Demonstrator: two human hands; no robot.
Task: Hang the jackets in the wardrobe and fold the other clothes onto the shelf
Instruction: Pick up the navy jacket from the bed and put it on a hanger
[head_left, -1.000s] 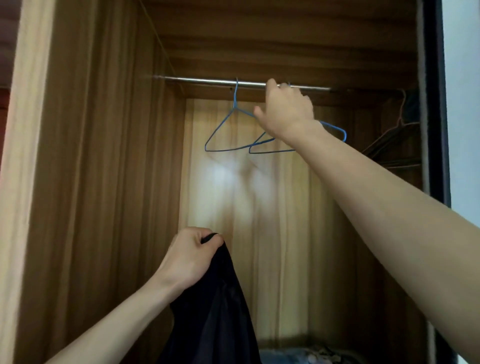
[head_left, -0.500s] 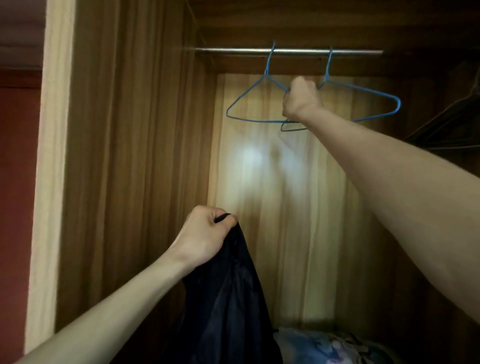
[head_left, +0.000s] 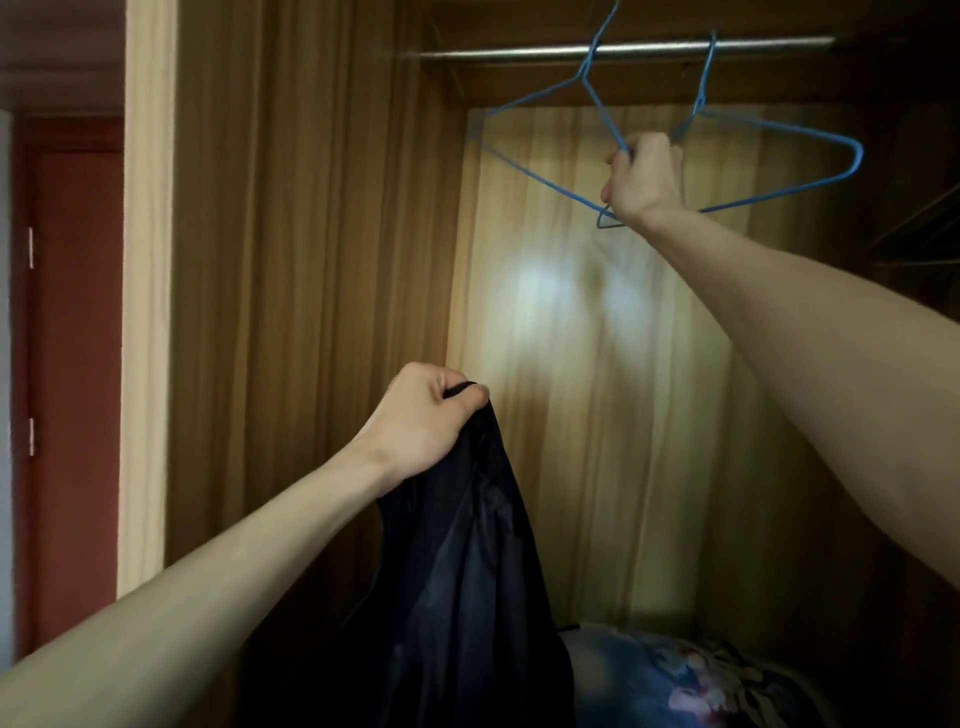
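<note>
My left hand (head_left: 423, 415) is closed on the top of a dark navy jacket (head_left: 457, 597), which hangs straight down in front of the open wooden wardrobe. My right hand (head_left: 644, 179) is raised inside the wardrobe, fist shut around a blue wire hanger (head_left: 524, 140) that tilts toward me, its hook up at the metal rail (head_left: 519, 52). A second blue wire hanger (head_left: 810, 140) hangs on the rail just right of my fist; its left part passes behind my hand.
The wardrobe's left side wall (head_left: 311, 312) stands close to my left arm. A patterned bluish bundle of fabric (head_left: 691, 680) lies at the wardrobe bottom. Dark hangers (head_left: 919, 223) crowd the far right. A red door (head_left: 72, 364) is beyond the wardrobe's pale front edge.
My right hand dropped from the rail, closed on the left blue hanger and pulled it down and toward me. My left hand kept holding the jacket. The view shifted left.
</note>
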